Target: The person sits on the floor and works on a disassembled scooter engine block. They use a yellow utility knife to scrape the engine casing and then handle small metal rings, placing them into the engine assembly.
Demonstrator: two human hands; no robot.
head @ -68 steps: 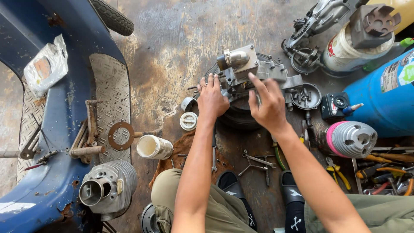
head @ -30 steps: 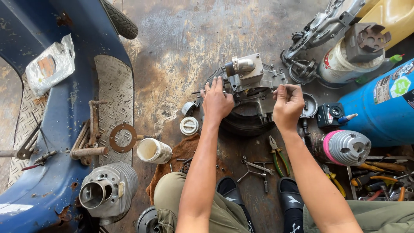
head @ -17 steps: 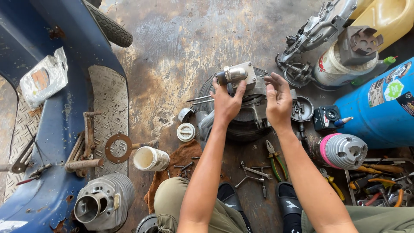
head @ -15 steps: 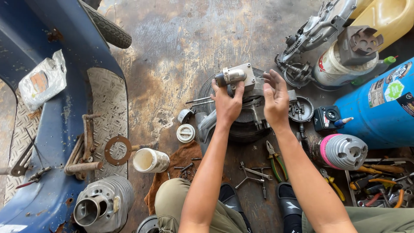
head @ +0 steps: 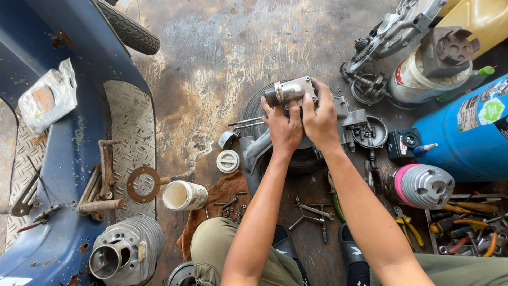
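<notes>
We sit on a stained concrete floor (head: 211, 53), looking down at our two bare arms. Our left hand (head: 284, 127) and right hand (head: 320, 119) sit side by side, touching, both clamped on a small grey metal carburettor (head: 288, 91). It is held just above the engine casing (head: 338, 119), which rests on a black tyre (head: 254, 108) at the centre of the view. The carburettor's round mouth faces left.

To handle this well, we judge it best to keep both grips even, hold the part level, and line it up squarely before pressing, so that nothing binds or cross-threads.

Near our left knee lie loose screws on a brown rag (head: 222, 193), beside a white plastic cup (head: 182, 195). A finned cylinder (head: 124, 251) lies at lower left on a blue scooter frame (head: 69, 159). A blue gas tank (head: 465, 137) and pliers (head: 407, 225) lie to the right.
</notes>
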